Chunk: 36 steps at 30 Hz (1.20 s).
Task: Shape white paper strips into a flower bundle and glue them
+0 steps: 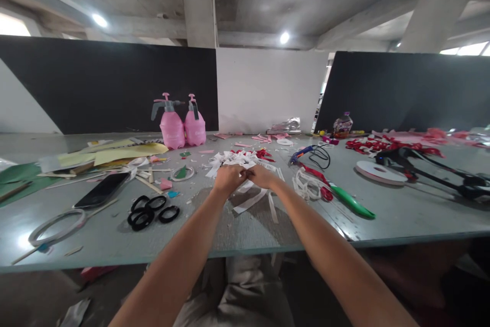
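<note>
Both of my hands meet over the middle of the grey table. My left hand is closed in a pinch on a white ribbon strip that trails down toward me. Touching it from the right, my right hand is also closed on the same white ribbon. Just behind my hands lies a heap of white ribbon pieces with some red ribbon scraps.
Two pink spray bottles stand at the back. A black phone, black rings, a tape roll and yellow paper sheets lie left. A green-handled tool, white tape roll, black cables and red ribbons lie right.
</note>
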{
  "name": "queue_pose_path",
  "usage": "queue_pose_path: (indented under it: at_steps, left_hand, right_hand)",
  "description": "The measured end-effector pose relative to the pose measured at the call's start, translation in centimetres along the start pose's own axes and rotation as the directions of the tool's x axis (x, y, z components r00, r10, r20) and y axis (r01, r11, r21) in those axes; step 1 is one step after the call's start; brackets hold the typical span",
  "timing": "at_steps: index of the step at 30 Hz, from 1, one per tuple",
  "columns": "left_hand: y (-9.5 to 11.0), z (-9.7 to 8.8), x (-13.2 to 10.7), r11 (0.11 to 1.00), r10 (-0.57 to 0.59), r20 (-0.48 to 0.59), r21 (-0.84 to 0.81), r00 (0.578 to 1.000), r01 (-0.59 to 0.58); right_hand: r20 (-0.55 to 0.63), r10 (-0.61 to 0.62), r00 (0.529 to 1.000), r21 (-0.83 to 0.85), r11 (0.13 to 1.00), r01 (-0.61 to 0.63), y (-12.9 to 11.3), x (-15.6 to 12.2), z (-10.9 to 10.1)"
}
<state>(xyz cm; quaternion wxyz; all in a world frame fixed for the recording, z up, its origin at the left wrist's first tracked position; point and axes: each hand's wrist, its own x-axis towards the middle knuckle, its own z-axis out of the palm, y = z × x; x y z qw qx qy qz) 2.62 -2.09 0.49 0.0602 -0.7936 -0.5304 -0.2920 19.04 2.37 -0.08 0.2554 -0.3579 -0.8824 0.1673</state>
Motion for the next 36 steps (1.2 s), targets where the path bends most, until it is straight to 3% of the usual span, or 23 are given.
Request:
queue_pose_path:
  at_steps: [4,13,17,20,23,26,27,29,31,33,36]
  left_hand:
    - [0.2,-0.2,0.0,1.0,0.001,-0.001,0.013,1.0,-0.001]
    - [0.7,0.0,-0.1,0.996,0.012,-0.006,0.09,1.0,-0.011]
    - [1.3,-1.2,0.4,0.998,-0.037,-0.095,-0.049,0.995,0.033]
    - [3.4,-3.5,-0.5,0.949,-0.166,-0.238,-0.301,0.957,0.09]
    - [6.8,-5.3,-5.0,0.778,-0.322,-0.251,-0.62,0.913,0.104]
    - [9.7,-5.2,-12.7,0.562,-0.317,-0.034,-0.812,0.948,0.158]
    - [10.2,-4.9,-15.4,0.529,-0.306,0.05,-0.821,0.951,0.214]
    - [10.2,-4.4,-20.7,0.554,-0.33,0.166,-0.763,0.929,0.333]
    - [8.9,-4.1,-25.3,0.61,-0.411,0.209,-0.661,0.888,0.438]
    - [6.6,-3.8,-29.4,0.634,-0.546,0.142,-0.575,0.826,0.518]
    - [3.1,-3.0,-35.2,0.726,-0.63,-0.046,-0.391,0.775,0.566]
  right_hand:
    - [0.045,0.033,0.998,0.026,0.999,-0.035,0.3,0.1,-0.1]
    - [0.032,-0.018,0.999,0.047,0.999,0.016,0.6,0.3,-0.3]
    - [-0.033,-0.031,0.999,0.069,0.997,0.034,0.2,0.2,-0.7]
    - [-0.126,-0.036,0.991,0.16,0.986,0.056,-0.2,0.0,-1.0]
    - [-0.127,0.033,0.991,0.278,0.961,0.004,-0.5,-0.2,-0.9]
    - [-0.091,0.09,0.992,0.271,0.961,-0.063,-0.5,-0.2,-0.6]
    - [-0.077,0.093,0.993,0.243,0.967,-0.071,-0.4,-0.2,-0.5]
    - [-0.057,0.107,0.993,0.199,0.975,-0.094,-0.3,0.0,-0.2]
    - [-0.034,0.142,0.989,0.2,0.971,-0.132,-0.2,0.2,-0.1]
    - [-0.009,0.183,0.983,0.228,0.958,-0.177,-0.3,0.1,0.0]
    - [0.064,0.22,0.973,0.348,0.909,-0.228,-0.9,-0.3,-0.3]
